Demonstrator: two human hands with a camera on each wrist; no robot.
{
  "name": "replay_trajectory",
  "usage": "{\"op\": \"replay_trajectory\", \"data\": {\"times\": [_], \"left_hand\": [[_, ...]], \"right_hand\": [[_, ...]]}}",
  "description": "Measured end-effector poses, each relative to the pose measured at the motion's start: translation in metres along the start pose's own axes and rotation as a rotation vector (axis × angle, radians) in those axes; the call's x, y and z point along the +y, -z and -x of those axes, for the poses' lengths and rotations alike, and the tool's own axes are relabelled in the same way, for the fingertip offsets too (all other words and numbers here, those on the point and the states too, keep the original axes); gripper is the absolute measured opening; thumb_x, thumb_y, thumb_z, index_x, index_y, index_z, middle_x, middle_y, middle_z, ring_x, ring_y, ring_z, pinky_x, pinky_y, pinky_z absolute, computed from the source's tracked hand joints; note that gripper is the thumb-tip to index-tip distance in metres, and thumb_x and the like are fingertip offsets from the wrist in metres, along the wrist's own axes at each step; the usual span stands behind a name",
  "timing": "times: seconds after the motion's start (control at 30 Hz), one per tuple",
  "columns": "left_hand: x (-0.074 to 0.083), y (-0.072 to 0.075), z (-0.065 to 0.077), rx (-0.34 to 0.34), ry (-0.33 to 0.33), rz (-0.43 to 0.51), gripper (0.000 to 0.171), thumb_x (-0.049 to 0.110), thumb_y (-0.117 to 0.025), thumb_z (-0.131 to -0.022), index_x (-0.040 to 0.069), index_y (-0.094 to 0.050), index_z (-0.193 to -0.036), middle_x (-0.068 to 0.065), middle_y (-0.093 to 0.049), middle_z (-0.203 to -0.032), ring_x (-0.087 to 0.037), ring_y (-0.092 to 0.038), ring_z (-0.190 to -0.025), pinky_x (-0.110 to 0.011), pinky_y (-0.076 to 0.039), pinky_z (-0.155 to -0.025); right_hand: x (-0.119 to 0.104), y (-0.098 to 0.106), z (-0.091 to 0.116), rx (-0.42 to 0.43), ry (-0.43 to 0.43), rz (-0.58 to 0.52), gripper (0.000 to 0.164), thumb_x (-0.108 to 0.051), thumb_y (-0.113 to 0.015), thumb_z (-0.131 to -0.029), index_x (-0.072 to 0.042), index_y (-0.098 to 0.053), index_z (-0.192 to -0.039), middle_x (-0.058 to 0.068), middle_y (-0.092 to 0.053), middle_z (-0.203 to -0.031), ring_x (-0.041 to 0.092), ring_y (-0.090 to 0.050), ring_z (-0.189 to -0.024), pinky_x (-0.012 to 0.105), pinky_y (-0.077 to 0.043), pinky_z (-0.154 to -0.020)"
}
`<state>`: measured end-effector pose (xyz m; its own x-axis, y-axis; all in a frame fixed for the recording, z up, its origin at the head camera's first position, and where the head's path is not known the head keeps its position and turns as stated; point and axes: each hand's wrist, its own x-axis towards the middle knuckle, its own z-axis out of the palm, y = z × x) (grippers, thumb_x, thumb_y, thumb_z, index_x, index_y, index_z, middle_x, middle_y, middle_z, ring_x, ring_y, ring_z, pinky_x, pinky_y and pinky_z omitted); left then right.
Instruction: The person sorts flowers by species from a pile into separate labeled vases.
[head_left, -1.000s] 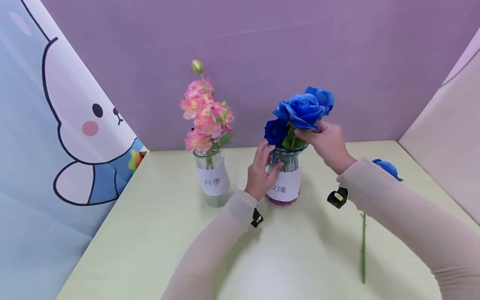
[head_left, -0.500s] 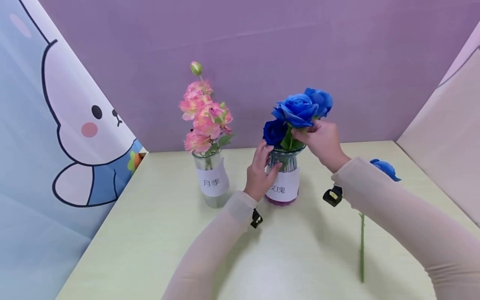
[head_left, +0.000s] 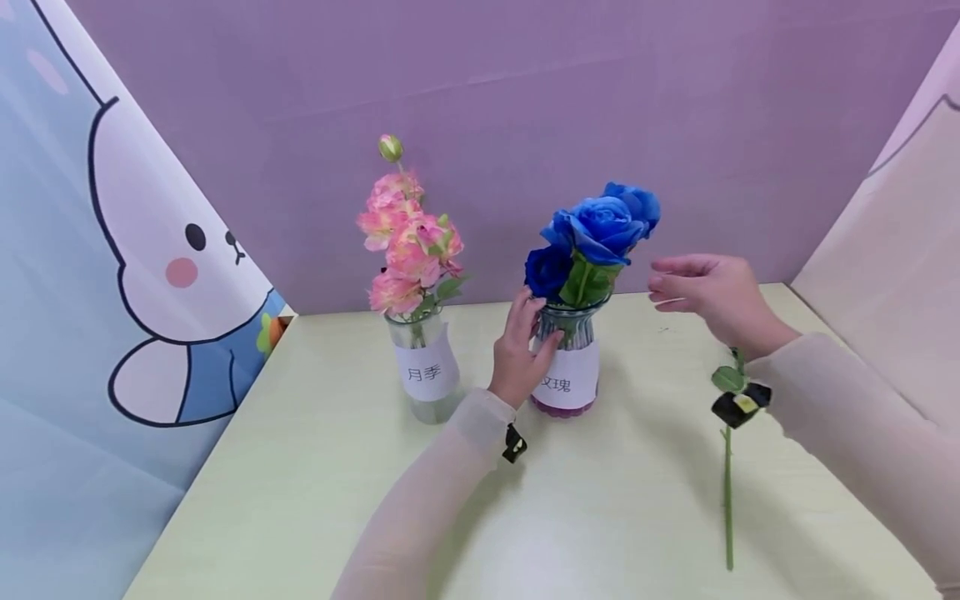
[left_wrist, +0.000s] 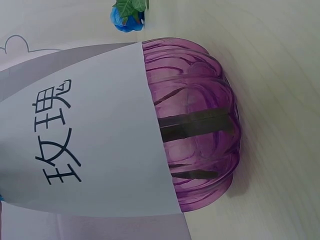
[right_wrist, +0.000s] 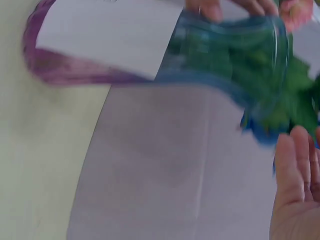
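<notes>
My left hand [head_left: 517, 354] holds the neck of a ribbed glass vase [head_left: 579, 333] from its left side. A white paper label [left_wrist: 100, 130] wraps the vase, and its purple base [left_wrist: 197, 90] rests on the table. Several blue roses [head_left: 603, 227] stand in the vase, their green leaves at the rim. To the right of the roses, my right hand [head_left: 723, 298] hovers with nothing in it, fingers extended. Under my right forearm lies another blue rose, of which the head view shows the stem [head_left: 728, 500] and a leaf; its bloom [left_wrist: 129, 21] appears in the left wrist view.
Left of the blue roses stands a clear glass vase [head_left: 429, 408] with a white label, holding pink flowers [head_left: 408, 246]. Behind the pale table [head_left: 300, 500] rises a purple backdrop [head_left: 487, 125]. A cartoon-printed cloth [head_left: 157, 350] hangs at the left.
My right hand has let go of the rose stem in the vase and moved right, its fingers now apart from the flowers. The left hand keeps its place on the vase.
</notes>
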<state>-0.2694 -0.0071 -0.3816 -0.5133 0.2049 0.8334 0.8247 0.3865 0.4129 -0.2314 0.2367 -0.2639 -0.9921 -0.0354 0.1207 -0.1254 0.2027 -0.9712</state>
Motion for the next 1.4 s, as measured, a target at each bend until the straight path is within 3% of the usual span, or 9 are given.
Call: {"op": "replay_trajectory", "data": {"times": [0.1, 0.2, 0.37, 0.47, 0.6, 0.93, 1.2, 1.4], "left_hand": [[0.000, 0.000, 0.000, -0.002, -0.003, 0.005, 0.050, 0.002, -0.070, -0.086, 0.000, -0.042, -0.126, -0.025, -0.039, -0.141, -0.037, -0.061, -0.109, -0.025, -0.049, -0.093], [0.001, -0.001, 0.000, -0.001, -0.010, 0.009, 0.050, 0.002, -0.070, -0.085, 0.000, -0.042, -0.127, -0.026, -0.039, -0.140, -0.037, -0.061, -0.108, -0.026, -0.050, -0.092], [0.002, -0.002, 0.000, 0.006, -0.019, 0.012, 0.050, 0.002, -0.070, -0.085, 0.000, -0.042, -0.126, -0.027, -0.040, -0.140, -0.037, -0.062, -0.107, -0.030, -0.052, -0.089], [0.002, -0.003, 0.000, 0.002, -0.017, 0.007, 0.050, 0.002, -0.071, -0.085, 0.001, -0.042, -0.126, -0.027, -0.039, -0.140, -0.037, -0.061, -0.108, -0.028, -0.052, -0.089], [0.002, -0.003, 0.000, -0.006, -0.014, 0.002, 0.050, 0.002, -0.071, -0.085, 0.001, -0.042, -0.126, -0.026, -0.039, -0.140, -0.036, -0.060, -0.110, -0.025, -0.050, -0.091], [-0.001, -0.003, 0.000, 0.003, -0.009, -0.015, 0.050, 0.003, -0.070, -0.086, 0.001, -0.042, -0.126, -0.026, -0.039, -0.141, -0.037, -0.062, -0.108, -0.027, -0.051, -0.090], [0.000, -0.001, 0.000, 0.000, 0.005, -0.012, 0.049, 0.003, -0.070, -0.086, 0.000, -0.042, -0.126, -0.026, -0.039, -0.141, -0.037, -0.062, -0.107, -0.026, -0.050, -0.091], [-0.002, 0.000, 0.001, 0.008, -0.004, -0.010, 0.050, 0.002, -0.070, -0.086, 0.001, -0.042, -0.126, -0.026, -0.039, -0.141, -0.037, -0.061, -0.108, -0.026, -0.050, -0.091]], "right_hand": [[0.008, 0.024, 0.003, -0.038, -0.072, -0.084, 0.011, -0.009, -0.067, -0.090, -0.016, -0.072, -0.097, -0.004, -0.072, -0.086, 0.013, -0.070, -0.078, 0.027, -0.059, -0.072], [0.018, 0.047, 0.004, -0.063, -0.140, -0.121, 0.017, -0.010, -0.066, -0.091, -0.024, -0.073, -0.086, -0.004, -0.072, -0.085, 0.012, -0.070, -0.078, 0.026, -0.059, -0.071], [0.039, 0.083, 0.003, -0.141, -0.249, -0.111, 0.025, -0.007, -0.057, -0.096, -0.022, -0.073, -0.085, -0.003, -0.072, -0.086, 0.012, -0.069, -0.079, 0.027, -0.059, -0.070], [0.054, 0.103, 0.003, -0.192, -0.312, -0.200, 0.029, 0.000, -0.051, -0.097, -0.015, -0.074, -0.087, 0.003, -0.072, -0.086, 0.015, -0.070, -0.078, 0.029, -0.060, -0.070], [0.072, 0.119, 0.003, -0.191, -0.389, -0.339, 0.030, 0.001, -0.048, -0.098, -0.010, -0.074, -0.087, 0.008, -0.072, -0.085, 0.018, -0.071, -0.078, 0.030, -0.060, -0.069], [0.100, 0.118, 0.002, -0.065, -0.385, -0.692, 0.030, 0.003, -0.048, -0.097, -0.001, -0.074, -0.084, 0.013, -0.072, -0.082, 0.021, -0.071, -0.077, 0.030, -0.059, -0.072], [0.113, 0.111, 0.000, 0.136, -0.453, -0.740, 0.029, 0.002, -0.054, -0.094, -0.003, -0.073, -0.073, 0.010, -0.070, -0.073, 0.018, -0.070, -0.068, 0.027, -0.059, -0.067], [0.132, 0.104, -0.001, 0.168, -0.489, -0.708, 0.030, 0.006, -0.054, -0.093, -0.001, -0.071, -0.069, 0.011, -0.069, -0.069, 0.017, -0.070, -0.064, 0.025, -0.059, -0.066]]}}
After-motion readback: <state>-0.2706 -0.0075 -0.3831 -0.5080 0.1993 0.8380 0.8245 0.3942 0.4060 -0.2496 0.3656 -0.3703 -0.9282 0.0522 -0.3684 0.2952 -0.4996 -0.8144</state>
